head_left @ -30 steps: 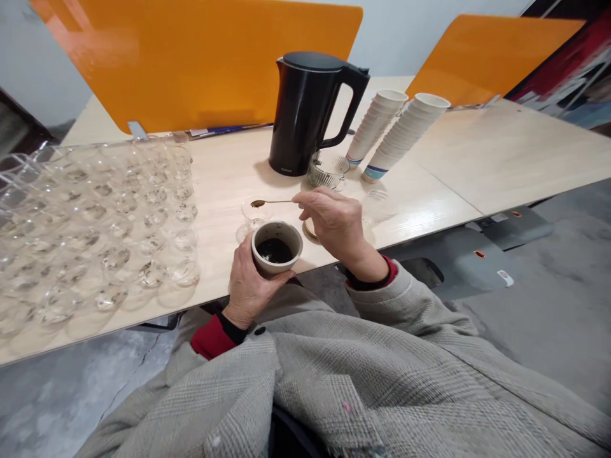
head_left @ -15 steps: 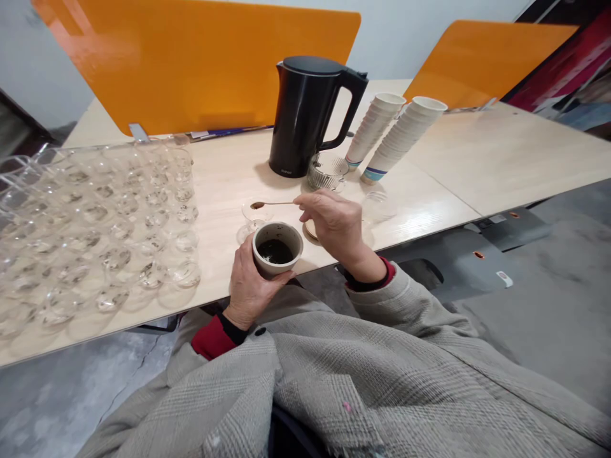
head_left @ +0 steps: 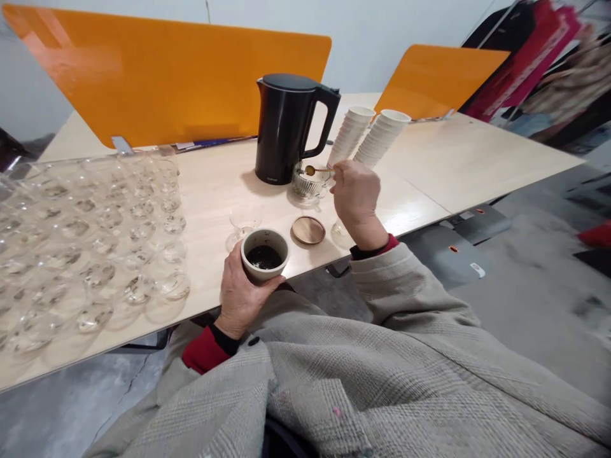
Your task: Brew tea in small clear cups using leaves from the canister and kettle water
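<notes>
My left hand (head_left: 245, 292) is wrapped round a pale cup (head_left: 266, 272) at the table's front edge; dark bits that look like tea leaves lie inside it. With closed fingers, my right hand (head_left: 356, 197) grips the handle of a small spoon (head_left: 310, 170). The spoon's bowl is over a ribbed glass cup (head_left: 308, 186) beside the black kettle (head_left: 281, 130). Just behind the pale cup stands a clear plastic cup (head_left: 243, 219). A round wooden lid or coaster (head_left: 308, 229) lies between my hands. Another clear cup (head_left: 340, 234) is partly hidden by my right wrist.
Rows of clear cups (head_left: 109, 242) with dark bits in them fill the table's left side. Two leaning stacks of paper cups (head_left: 384, 137) stand right of the kettle. Orange dividers (head_left: 181, 83) run along the back. A grey chair (head_left: 429, 254) is tucked at the right.
My right hand has carried the spoon from above the clear plastic cup away and to the right, over the ribbed glass cup. The wooden disc is now uncovered. The view has turned slightly right.
</notes>
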`<control>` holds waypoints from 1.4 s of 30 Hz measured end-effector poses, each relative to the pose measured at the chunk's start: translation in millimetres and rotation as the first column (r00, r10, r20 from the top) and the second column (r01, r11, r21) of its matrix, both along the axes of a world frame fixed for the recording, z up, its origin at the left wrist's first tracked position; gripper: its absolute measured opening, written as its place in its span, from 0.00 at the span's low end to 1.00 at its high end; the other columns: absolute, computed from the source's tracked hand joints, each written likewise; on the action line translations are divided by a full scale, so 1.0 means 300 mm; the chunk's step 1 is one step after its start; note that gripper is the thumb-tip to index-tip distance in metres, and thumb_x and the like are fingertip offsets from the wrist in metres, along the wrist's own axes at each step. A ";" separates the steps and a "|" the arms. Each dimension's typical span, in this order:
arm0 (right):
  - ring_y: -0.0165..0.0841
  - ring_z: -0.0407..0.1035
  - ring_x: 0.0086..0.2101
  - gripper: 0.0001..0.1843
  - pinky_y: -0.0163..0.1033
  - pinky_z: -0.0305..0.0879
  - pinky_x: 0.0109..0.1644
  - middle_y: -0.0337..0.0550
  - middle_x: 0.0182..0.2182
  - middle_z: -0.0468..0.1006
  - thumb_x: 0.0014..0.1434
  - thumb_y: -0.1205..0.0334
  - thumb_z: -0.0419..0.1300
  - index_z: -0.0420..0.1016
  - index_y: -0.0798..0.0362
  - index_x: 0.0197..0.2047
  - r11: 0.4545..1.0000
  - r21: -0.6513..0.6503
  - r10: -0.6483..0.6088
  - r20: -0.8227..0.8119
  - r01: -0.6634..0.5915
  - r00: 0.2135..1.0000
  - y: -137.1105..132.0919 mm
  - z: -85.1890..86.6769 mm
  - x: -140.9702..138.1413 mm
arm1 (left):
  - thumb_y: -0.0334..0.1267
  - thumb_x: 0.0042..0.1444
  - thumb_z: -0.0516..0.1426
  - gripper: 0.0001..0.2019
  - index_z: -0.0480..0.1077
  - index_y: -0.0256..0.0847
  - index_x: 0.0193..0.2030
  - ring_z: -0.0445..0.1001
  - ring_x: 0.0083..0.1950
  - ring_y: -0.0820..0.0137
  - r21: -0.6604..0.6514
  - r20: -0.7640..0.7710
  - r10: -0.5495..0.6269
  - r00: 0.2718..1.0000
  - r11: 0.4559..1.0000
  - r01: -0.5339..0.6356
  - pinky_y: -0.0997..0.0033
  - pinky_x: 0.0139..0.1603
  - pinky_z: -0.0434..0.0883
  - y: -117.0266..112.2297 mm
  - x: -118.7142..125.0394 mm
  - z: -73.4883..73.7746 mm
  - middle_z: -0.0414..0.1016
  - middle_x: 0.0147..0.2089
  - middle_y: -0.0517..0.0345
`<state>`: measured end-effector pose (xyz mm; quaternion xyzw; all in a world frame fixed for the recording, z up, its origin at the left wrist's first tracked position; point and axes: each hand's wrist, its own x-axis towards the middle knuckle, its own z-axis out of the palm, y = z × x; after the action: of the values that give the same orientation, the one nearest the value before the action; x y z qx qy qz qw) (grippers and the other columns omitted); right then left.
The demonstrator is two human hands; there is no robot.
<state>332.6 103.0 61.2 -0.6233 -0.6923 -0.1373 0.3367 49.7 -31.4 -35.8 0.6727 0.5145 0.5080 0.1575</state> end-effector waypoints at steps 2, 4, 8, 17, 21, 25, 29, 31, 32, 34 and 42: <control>0.49 0.80 0.43 0.20 0.53 0.74 0.46 0.61 0.40 0.85 0.74 0.69 0.47 0.82 0.58 0.49 0.982 -0.077 -0.172 0.037 0.174 0.984 0.032 0.001 -0.052 | 0.51 0.47 0.77 0.50 0.60 0.44 0.73 0.74 0.72 0.46 -0.002 -0.001 -0.004 1.000 1.000 0.004 0.41 0.71 0.73 -0.001 -0.001 0.003 0.75 0.68 0.40; 0.52 0.81 0.42 0.19 0.54 0.74 0.45 0.64 0.42 0.86 0.70 0.73 0.49 0.83 0.59 0.47 0.952 -0.137 -0.260 0.101 0.272 0.960 0.061 0.003 -0.109 | 0.52 0.47 0.76 0.50 0.60 0.44 0.73 0.73 0.72 0.45 -0.003 -0.002 -0.009 1.000 1.000 0.009 0.40 0.71 0.73 -0.001 -0.002 0.004 0.74 0.69 0.39; 0.49 0.82 0.42 0.20 0.50 0.74 0.43 0.64 0.42 0.87 0.68 0.75 0.50 0.85 0.59 0.46 0.941 -0.184 -0.250 0.184 0.283 0.951 0.100 -0.004 -0.151 | 0.54 0.47 0.76 0.50 0.60 0.44 0.73 0.74 0.71 0.45 0.004 -0.010 -0.009 1.000 1.000 0.009 0.40 0.70 0.73 -0.001 -0.002 0.005 0.74 0.68 0.39; 0.42 0.78 0.39 0.21 0.44 0.73 0.42 0.51 0.48 0.86 0.74 0.49 0.57 0.78 0.50 0.62 0.989 0.143 -0.050 0.037 0.044 0.998 -0.198 -0.061 -0.097 | 0.53 0.47 0.76 0.51 0.60 0.45 0.73 0.75 0.70 0.46 -0.015 -0.007 -0.006 1.000 1.000 0.006 0.42 0.70 0.73 -0.003 -0.001 0.000 0.75 0.68 0.41; 0.47 0.78 0.44 0.25 0.48 0.74 0.47 0.58 0.51 0.84 0.73 0.47 0.57 0.77 0.55 0.63 0.999 -0.046 0.036 0.132 -0.030 0.991 -0.276 -0.168 -0.131 | 0.53 0.47 0.76 0.50 0.60 0.45 0.73 0.74 0.71 0.46 -0.020 0.004 -0.008 1.000 1.000 0.008 0.42 0.70 0.73 -0.004 0.001 0.003 0.75 0.68 0.41; 0.57 0.72 0.55 0.34 0.58 0.71 0.59 0.69 0.64 0.75 0.69 0.42 0.62 0.74 0.60 0.67 0.977 -0.208 0.088 0.213 -0.043 0.973 -0.244 -0.255 -0.147 | 0.53 0.46 0.77 0.51 0.60 0.46 0.73 0.74 0.72 0.46 -0.034 -0.001 -0.008 1.000 0.999 0.008 0.41 0.71 0.73 -0.006 0.000 0.007 0.74 0.69 0.41; 0.56 0.72 0.52 0.33 0.58 0.69 0.59 0.66 0.59 0.79 0.69 0.43 0.62 0.75 0.58 0.67 0.949 -0.310 0.110 0.160 -0.056 0.981 -0.221 -0.281 -0.141 | 0.52 0.46 0.77 0.51 0.60 0.44 0.73 0.74 0.72 0.46 -0.013 -0.001 -0.010 1.000 1.000 0.010 0.41 0.71 0.73 -0.005 0.001 0.005 0.74 0.69 0.39; 0.56 0.72 0.53 0.32 0.59 0.69 0.61 0.64 0.57 0.80 0.69 0.43 0.61 0.77 0.58 0.65 0.947 -0.301 0.137 0.059 -0.113 0.989 -0.225 -0.272 -0.136 | 0.52 0.46 0.77 0.51 0.60 0.44 0.73 0.74 0.72 0.46 -0.002 0.002 -0.011 1.000 1.000 0.011 0.41 0.71 0.73 -0.005 0.001 0.003 0.74 0.69 0.39; 0.55 0.72 0.54 0.32 0.60 0.69 0.62 0.64 0.57 0.80 0.69 0.42 0.61 0.77 0.57 0.65 0.950 -0.275 0.155 -0.006 -0.150 0.988 -0.232 -0.259 -0.136 | 0.52 0.46 0.77 0.51 0.60 0.44 0.73 0.74 0.72 0.46 0.000 0.003 -0.011 1.000 1.000 0.011 0.41 0.71 0.73 -0.005 0.001 0.003 0.74 0.69 0.39; 0.54 0.72 0.57 0.33 0.61 0.69 0.64 0.63 0.59 0.79 0.70 0.41 0.59 0.75 0.56 0.67 0.956 -0.182 0.210 -0.128 -0.231 0.969 -0.253 -0.217 -0.144 | 0.51 0.46 0.77 0.51 0.60 0.45 0.73 0.74 0.72 0.47 -0.003 0.004 -0.013 1.000 1.000 0.013 0.41 0.72 0.72 -0.006 0.001 0.002 0.74 0.69 0.40; 0.52 0.68 0.62 0.39 0.62 0.66 0.69 0.57 0.63 0.75 0.68 0.34 0.61 0.70 0.48 0.73 0.760 -0.120 0.629 -0.110 -0.639 0.769 -0.351 -0.020 -0.324 | 0.58 0.47 0.75 0.51 0.60 0.45 0.73 0.75 0.70 0.46 -0.060 0.020 -0.018 1.000 0.998 0.019 0.41 0.70 0.73 -0.006 0.000 0.002 0.75 0.70 0.40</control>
<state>235.4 -2.3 55.2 -0.3800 -0.8596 0.0568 0.3368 49.8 -33.1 -35.3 0.6673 0.5218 0.4974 0.1873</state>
